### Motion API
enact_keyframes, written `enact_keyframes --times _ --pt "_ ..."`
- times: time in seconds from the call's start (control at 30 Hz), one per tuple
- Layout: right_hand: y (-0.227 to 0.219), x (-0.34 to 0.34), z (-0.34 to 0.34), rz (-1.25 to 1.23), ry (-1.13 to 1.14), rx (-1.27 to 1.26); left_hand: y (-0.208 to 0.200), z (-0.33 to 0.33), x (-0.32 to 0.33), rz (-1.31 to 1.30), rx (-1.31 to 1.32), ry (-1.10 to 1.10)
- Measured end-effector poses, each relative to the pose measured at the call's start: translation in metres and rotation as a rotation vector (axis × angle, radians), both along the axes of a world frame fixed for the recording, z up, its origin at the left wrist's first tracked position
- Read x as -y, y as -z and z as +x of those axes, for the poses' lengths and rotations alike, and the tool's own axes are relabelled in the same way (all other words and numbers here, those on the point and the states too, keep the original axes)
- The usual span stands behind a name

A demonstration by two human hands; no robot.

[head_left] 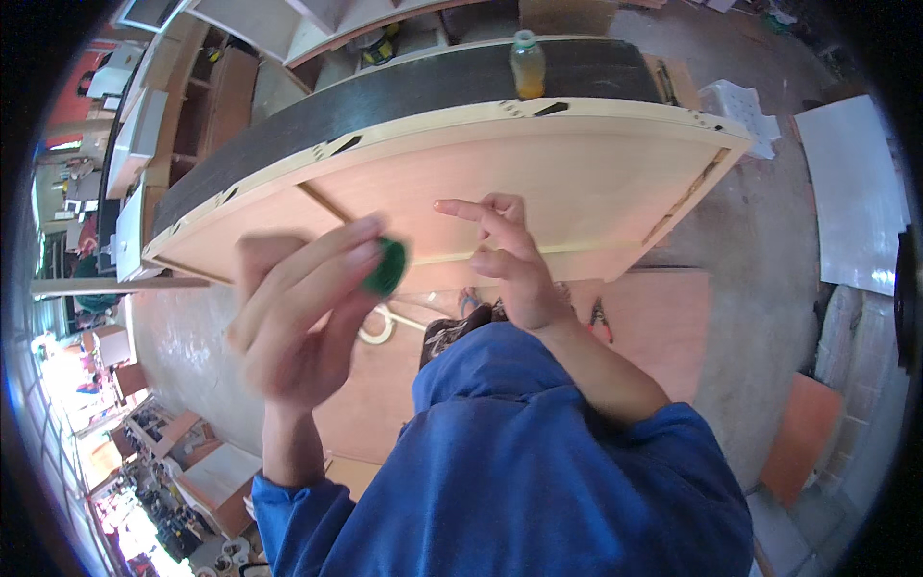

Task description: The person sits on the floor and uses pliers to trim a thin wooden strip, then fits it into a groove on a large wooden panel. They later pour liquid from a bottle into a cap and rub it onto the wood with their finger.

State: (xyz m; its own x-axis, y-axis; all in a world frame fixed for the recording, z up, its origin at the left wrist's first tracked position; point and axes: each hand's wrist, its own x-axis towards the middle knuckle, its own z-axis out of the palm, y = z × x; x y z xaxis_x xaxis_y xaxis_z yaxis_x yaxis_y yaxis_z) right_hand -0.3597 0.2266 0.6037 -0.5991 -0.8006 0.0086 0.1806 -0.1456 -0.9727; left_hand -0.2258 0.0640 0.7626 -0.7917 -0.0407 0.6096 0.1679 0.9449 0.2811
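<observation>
My left hand (306,313) is raised at the left, blurred by motion, its fingers closed on a small round green cap-like object (387,267). To its right, my right hand (510,240) holds nothing visible. Its index finger points left, and the other fingers are partly bent and apart. Both hands hover over a large pale wooden panel (577,168) with a framed edge, dark marks and small holes. Behind that edge, on a dark surface (413,87), stands a clear bottle (528,65) with yellowish contents low in it.
Below the panel, a plywood sheet (673,327) lies on the floor. Red-handled pliers (600,322) and a pale ring-shaped roll (376,325) rest on it near my feet. A white board (859,192) lies at the right. Shelving units (226,106) stand at the far left.
</observation>
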Motion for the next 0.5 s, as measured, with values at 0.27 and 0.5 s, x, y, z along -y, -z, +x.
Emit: enact_keyframes --times 0.27,0.5 --pt "0.065 0.028 -0.031 0.069 0.17 0.618 0.067 0.088 -0.005 0.747 -0.308 -0.488" --pt "0.085 0.07 -0.046 0.007 0.25 0.827 0.081 0.146 -0.001 0.867 -0.317 -0.721"
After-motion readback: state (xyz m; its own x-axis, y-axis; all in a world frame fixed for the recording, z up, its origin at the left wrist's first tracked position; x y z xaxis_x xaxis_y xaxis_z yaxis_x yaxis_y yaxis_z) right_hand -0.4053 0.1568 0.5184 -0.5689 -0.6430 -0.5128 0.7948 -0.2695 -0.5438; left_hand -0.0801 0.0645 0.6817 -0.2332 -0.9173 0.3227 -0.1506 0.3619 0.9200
